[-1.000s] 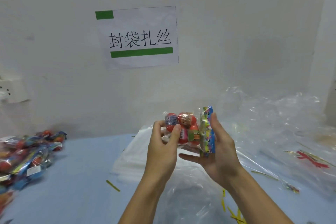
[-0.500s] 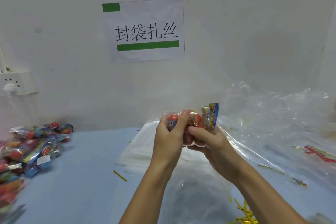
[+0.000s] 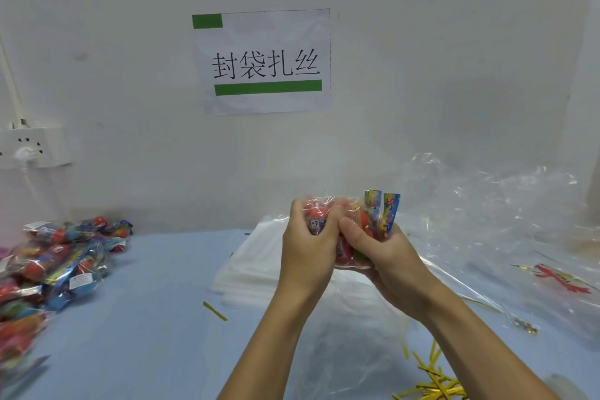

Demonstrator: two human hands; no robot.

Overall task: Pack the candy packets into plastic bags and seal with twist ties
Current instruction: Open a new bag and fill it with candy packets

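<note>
Both my hands hold a bundle of candy packets (image 3: pixel 354 221) up above the blue table (image 3: pixel 146 318). The bundle has red round candies in clear wrap and two flat blue-yellow packets (image 3: pixel 384 213) standing on its right side. My left hand (image 3: pixel 308 247) grips the red candies from the left. From below and the right, my right hand (image 3: pixel 386 263) wraps around the bundle, thumb across its front. A flat stack of clear plastic bags (image 3: pixel 250 266) lies on the table behind my hands. Yellow twist ties (image 3: pixel 435 383) lie scattered near my right forearm.
A pile of packed candy bags (image 3: pixel 55 266) sits at the left edge of the table. Crumpled clear plastic (image 3: pixel 506 221) fills the right side. One loose twist tie (image 3: pixel 215 311) lies mid-table. A wall with a paper sign (image 3: pixel 264 62) and a socket (image 3: pixel 31 148) stands behind.
My hands have closed together on the candy bundle. The right hand went from an open palm beside the flat packets to gripping the bundle, with its thumb across the front.
</note>
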